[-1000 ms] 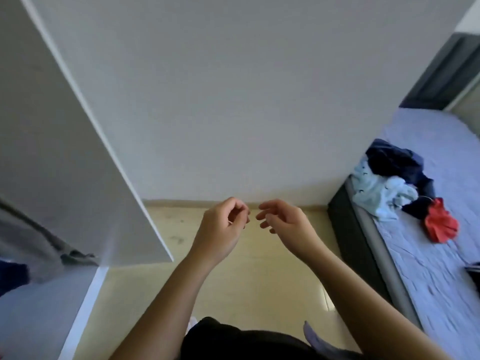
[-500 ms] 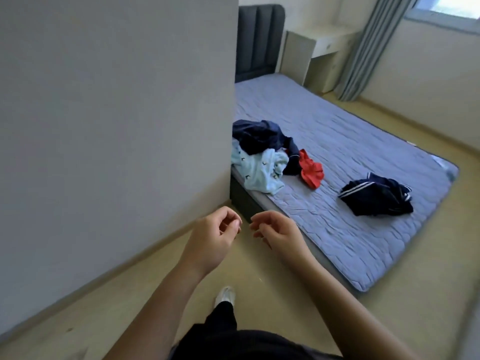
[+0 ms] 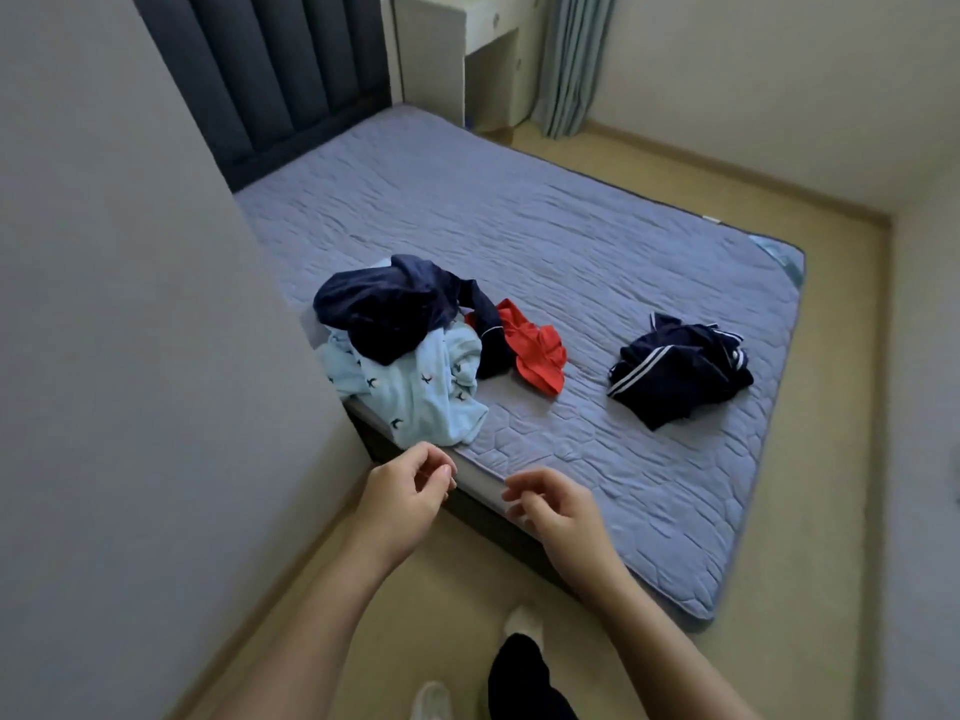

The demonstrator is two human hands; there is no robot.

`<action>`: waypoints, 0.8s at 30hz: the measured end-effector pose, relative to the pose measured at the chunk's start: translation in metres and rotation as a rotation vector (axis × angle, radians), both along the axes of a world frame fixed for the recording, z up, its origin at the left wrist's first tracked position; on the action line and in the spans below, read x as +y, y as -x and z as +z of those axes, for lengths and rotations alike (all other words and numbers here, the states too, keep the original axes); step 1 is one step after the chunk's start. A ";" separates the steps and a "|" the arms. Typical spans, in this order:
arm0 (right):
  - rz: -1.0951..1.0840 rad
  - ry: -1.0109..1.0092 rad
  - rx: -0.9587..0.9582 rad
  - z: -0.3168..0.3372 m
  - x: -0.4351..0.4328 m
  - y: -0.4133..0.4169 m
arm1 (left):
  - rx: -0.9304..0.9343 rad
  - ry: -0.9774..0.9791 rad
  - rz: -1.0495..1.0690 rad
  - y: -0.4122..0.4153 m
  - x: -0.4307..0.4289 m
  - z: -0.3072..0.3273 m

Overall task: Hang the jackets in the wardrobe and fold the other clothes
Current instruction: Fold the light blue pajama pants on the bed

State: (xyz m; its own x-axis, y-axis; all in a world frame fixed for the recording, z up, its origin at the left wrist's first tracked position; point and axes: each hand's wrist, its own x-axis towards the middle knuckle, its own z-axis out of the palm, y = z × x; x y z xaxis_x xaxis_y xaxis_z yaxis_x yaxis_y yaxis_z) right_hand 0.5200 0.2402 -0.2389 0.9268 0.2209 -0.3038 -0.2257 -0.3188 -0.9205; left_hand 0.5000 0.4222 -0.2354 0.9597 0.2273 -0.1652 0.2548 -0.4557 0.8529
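Note:
Crumpled clothes lie on the blue-grey bed (image 3: pixel 571 241). A dark navy garment (image 3: pixel 384 309) sits on top of a light blue patterned garment (image 3: pixel 415 392) at the bed's near left edge. A red garment (image 3: pixel 535 350) lies just right of them. Farther right is a navy garment with white stripes (image 3: pixel 680 371). My left hand (image 3: pixel 405 496) and my right hand (image 3: pixel 556 511) hang in front of the bed's near edge, fingers loosely curled, holding nothing. The wardrobe is out of view.
A grey wall panel (image 3: pixel 130 356) fills the left side. A dark padded headboard (image 3: pixel 280 70) stands behind the bed, with a white bedside table (image 3: pixel 457 49) and a curtain (image 3: pixel 571 59) beyond. Beige floor (image 3: pixel 831 459) runs round the bed.
The view has swung right, from the wardrobe and wall to the bed, and come closer to it. Both hands stay empty and close together in front of me.

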 end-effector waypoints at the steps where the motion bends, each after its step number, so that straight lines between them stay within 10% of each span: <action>1: -0.006 0.016 0.009 -0.009 -0.004 -0.019 | 0.015 -0.016 0.009 -0.022 0.001 -0.008; 16: 0.133 0.258 0.268 -0.179 0.071 -0.324 | 0.413 -0.078 0.396 -0.337 0.090 -0.192; 24: 0.098 0.377 0.419 -0.348 0.132 -0.472 | 0.603 -0.652 0.213 -0.538 0.183 -0.322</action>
State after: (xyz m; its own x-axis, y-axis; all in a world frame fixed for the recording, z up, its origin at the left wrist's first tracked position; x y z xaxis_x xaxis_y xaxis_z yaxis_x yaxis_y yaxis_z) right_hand 0.9924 0.3718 -0.5867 0.6908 0.1049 -0.7154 -0.4997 -0.6459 -0.5772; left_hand 1.0380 0.6053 -0.5576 0.6795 0.6141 -0.4014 0.7078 -0.6928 0.1381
